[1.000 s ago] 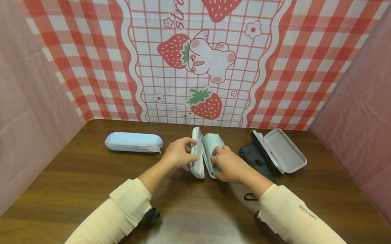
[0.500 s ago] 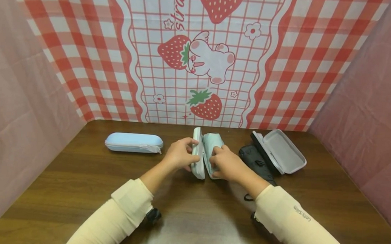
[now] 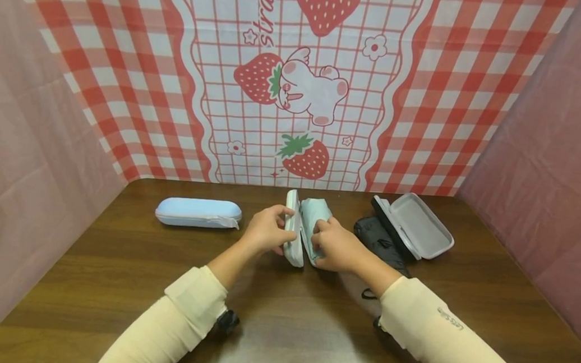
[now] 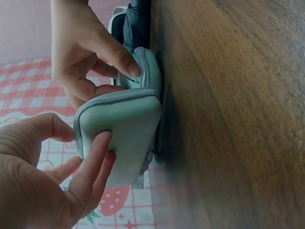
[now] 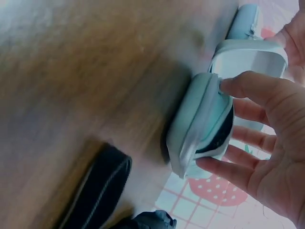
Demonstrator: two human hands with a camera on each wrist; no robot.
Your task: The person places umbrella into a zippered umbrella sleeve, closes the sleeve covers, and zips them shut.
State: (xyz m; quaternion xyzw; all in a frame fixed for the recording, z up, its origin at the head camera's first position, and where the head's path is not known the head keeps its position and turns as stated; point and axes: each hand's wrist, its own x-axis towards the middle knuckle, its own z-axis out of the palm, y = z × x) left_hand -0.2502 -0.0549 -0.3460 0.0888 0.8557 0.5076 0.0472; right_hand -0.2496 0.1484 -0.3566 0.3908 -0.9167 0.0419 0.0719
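Note:
A mint-green zip case (image 3: 294, 254) stands open at the middle of the table, its lid half raised on the left. My left hand (image 3: 267, 229) holds that lid, thumb at the rim and fingers against the outer shell. In the other half lies a mint-green folded umbrella (image 3: 315, 210). My right hand (image 3: 335, 245) grips the umbrella inside the case, fingers over its far side and thumb near the rim. In the right wrist view, a dark patch (image 5: 220, 136) shows between the umbrella's fabric and my fingers. My right hand hides part of the umbrella in the head view.
A closed light-blue case (image 3: 198, 213) lies to the left. On the right, a black case (image 3: 426, 227) with grey lining stands open, next to a black folded umbrella (image 3: 378, 241) with a wrist strap (image 3: 368, 294). A checked strawberry cloth (image 3: 309, 87) hangs behind the table.
My right forearm has shifted slightly left, and the raised lid has moved a touch to the right. Both hands keep their hold on the lid and the umbrella.

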